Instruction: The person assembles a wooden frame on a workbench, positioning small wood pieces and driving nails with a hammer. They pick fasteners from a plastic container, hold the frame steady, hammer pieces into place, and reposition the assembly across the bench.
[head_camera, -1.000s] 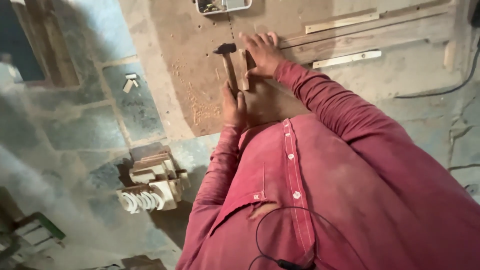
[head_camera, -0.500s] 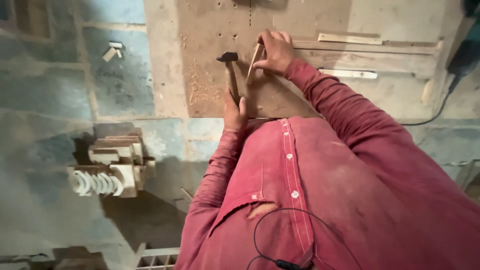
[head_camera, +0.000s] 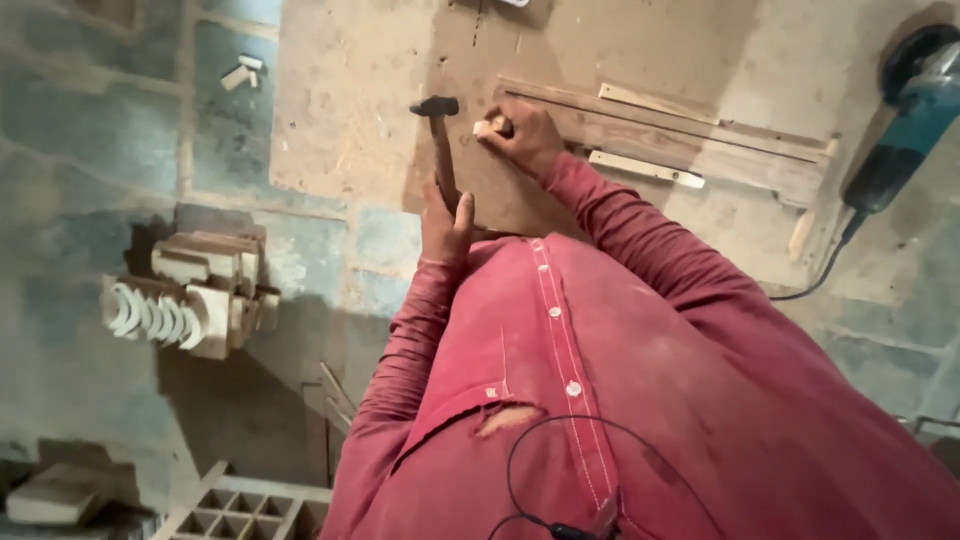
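Note:
My left hand (head_camera: 446, 218) grips the wooden handle of a hammer (head_camera: 438, 130). Its dark metal head is raised just left of my right hand. My right hand (head_camera: 520, 133) pinches a small pale wood piece (head_camera: 487, 127) against a brown board (head_camera: 520, 50) lying on the floor. A long wooden strip (head_camera: 690, 148) runs right from that hand across the board. My red shirt sleeves and chest fill the lower right of the view.
A teal angle grinder (head_camera: 915, 85) with a black cable lies at the top right. Thin pale slats (head_camera: 645, 168) rest by the strip. A stack of carved wood parts (head_camera: 190, 295) sits at left. A wooden lattice (head_camera: 245, 508) lies at the bottom.
My right hand has gone from holding a thin strip upright to pinching a small piece low on the board. The hammer stays raised beside it. The view has shifted, and the grinder now shows.

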